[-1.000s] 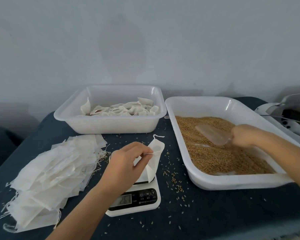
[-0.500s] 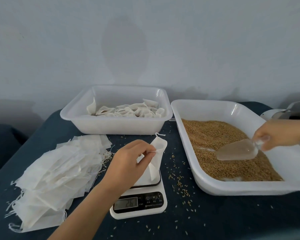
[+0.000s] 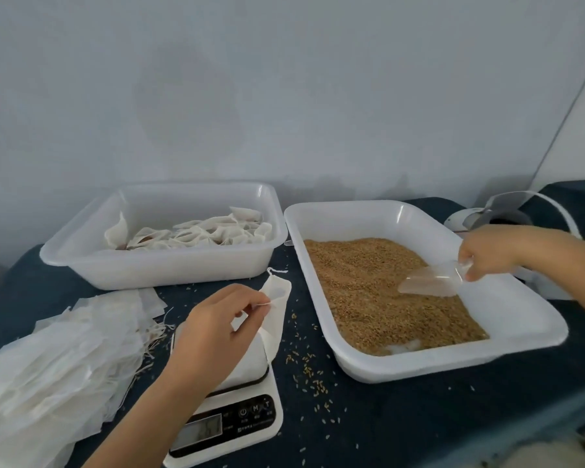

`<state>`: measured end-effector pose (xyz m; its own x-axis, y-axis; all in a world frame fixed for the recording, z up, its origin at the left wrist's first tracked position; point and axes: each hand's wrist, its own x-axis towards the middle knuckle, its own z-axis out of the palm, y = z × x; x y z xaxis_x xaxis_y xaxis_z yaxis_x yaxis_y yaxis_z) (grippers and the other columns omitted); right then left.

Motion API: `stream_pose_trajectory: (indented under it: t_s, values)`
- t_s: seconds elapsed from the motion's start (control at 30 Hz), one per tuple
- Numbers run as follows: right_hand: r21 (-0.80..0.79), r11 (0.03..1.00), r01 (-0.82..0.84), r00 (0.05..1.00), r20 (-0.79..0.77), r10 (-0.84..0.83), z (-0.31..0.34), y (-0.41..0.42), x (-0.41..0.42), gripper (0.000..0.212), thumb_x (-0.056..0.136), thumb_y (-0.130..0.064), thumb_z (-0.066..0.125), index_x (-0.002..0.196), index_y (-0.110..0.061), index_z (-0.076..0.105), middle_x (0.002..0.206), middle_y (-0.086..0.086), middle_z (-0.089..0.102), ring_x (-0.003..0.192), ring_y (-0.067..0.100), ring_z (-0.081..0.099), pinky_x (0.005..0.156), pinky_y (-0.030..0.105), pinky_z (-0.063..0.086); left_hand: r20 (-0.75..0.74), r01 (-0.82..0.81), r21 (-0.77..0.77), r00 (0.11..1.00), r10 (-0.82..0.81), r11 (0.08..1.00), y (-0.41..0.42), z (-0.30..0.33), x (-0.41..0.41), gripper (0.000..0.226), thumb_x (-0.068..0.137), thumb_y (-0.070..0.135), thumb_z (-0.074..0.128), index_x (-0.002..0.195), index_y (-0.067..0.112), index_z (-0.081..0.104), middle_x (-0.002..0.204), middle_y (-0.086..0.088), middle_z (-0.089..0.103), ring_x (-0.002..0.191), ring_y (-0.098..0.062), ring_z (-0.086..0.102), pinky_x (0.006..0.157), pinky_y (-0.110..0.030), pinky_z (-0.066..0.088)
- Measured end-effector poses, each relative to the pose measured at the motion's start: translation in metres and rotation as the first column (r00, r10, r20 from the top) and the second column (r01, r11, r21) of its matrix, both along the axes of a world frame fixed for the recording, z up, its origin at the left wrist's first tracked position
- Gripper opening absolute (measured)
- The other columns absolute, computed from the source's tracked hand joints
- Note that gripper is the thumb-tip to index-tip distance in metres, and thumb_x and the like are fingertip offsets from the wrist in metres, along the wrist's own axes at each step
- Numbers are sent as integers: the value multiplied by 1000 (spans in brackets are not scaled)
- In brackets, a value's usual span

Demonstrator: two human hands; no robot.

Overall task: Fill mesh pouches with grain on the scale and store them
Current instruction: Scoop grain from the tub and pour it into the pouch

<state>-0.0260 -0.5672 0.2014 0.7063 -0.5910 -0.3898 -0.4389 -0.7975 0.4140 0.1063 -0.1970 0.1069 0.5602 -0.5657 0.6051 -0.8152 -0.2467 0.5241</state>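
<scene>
Head view: left hand (image 3: 213, 327) at 7 o'clock, grip pinching white mesh pouch (image 3: 273, 310) above white digital scale (image 3: 230, 423); right hand (image 3: 487, 253) at 3 o'clock, grip closed on clear plastic scoop (image 3: 429, 282) over brown grain (image 3: 368, 298).

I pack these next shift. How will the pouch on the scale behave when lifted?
The pouch probably flops: its fabric folds where the left hand pinches it. It looks light and thin. Unsupported, its mouth may sag shut.
</scene>
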Motion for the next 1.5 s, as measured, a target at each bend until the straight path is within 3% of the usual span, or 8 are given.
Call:
stream_pose_trajectory:
  t_s: [0.23, 0.33, 0.5, 0.7, 0.77, 0.9, 1.3, 1.5]
  values:
    - [-109, 993, 43, 998, -49, -48, 10, -10, -16, 29, 90, -37, 56, 68, -18, 52, 70, -6, 51, 66, 11, 48, 62, 23, 38, -3, 18, 2, 1000, -18, 1000, -9, 2, -4, 11, 80, 7, 71, 84, 17, 71, 80, 18, 63, 78, 3, 56, 69, -4, 42]
    - [-36, 994, 105, 983, -150, -110, 20, -9, -20, 19, 86, -37, 63, 92, -19, 64, 89, -7, 62, 86, 12, 59, 80, 23, 47, -4, 19, -8, 1000, -19, 1000, -11, 2, -3, 12, 79, 6, 71, 84, 16, 71, 80, 20, 61, 78, 2, 57, 69, -5, 42]
    - [129, 989, 65, 988, -144, -46, 10, -9, -23, 44, 84, -36, 67, 126, -27, 58, 113, -11, 62, 101, 8, 60, 94, 26, 47, -16, 35, -4, 999, -35, 999, -14, 2, -2, 13, 80, 6, 71, 83, 18, 70, 80, 21, 61, 78, 1, 57, 67, -3, 40]
    - [446, 888, -116, 990, 123, 67, -42, 1, -22, 16, 85, -38, 66, 100, -33, 67, 106, -12, 67, 100, 12, 61, 94, 34, 47, -14, 47, 7, 999, -47, 999, -15, 0, -1, 12, 81, 6, 70, 83, 18, 70, 79, 15, 64, 77, -4, 56, 63, -4, 40]
    - [469, 865, -178, 975, 200, 93, -59, 10, -14, 19, 86, -39, 65, 102, -28, 68, 101, -5, 68, 94, 18, 62, 86, 35, 49, -15, 50, 5, 999, -49, 999, -16, -1, -2, 12, 81, 6, 70, 83, 17, 70, 79, 15, 63, 77, -2, 55, 63, -2, 38]
    - [513, 824, -241, 937, 344, 60, -78, 30, 6, 25, 85, -39, 66, 110, -35, 65, 93, -21, 65, 84, -1, 59, 74, 21, 44, -19, 47, 0, 999, -47, 999, -17, -2, -2, 12, 80, 5, 70, 83, 17, 70, 79, 15, 63, 77, -2, 55, 62, -1, 38]
    - [533, 811, -241, 858, 508, -78, -92, 39, 20, 40, 84, -40, 67, 122, -29, 61, 113, -14, 65, 101, 6, 59, 95, 34, 45, -23, 31, -12, 999, -31, 999, -15, -3, 0, 19, 80, 6, 71, 81, 24, 67, 80, 23, 60, 77, 5, 55, 66, 0, 37]
    - [580, 759, -296, 827, 553, -100, -80, 40, 17, 31, 85, -35, 66, 116, -32, 65, 108, -19, 66, 97, 1, 60, 85, 23, 45, -13, 36, -12, 999, -36, 999, -14, -3, 4, 15, 81, 8, 70, 83, 22, 68, 80, 23, 60, 78, 3, 56, 69, -2, 39]
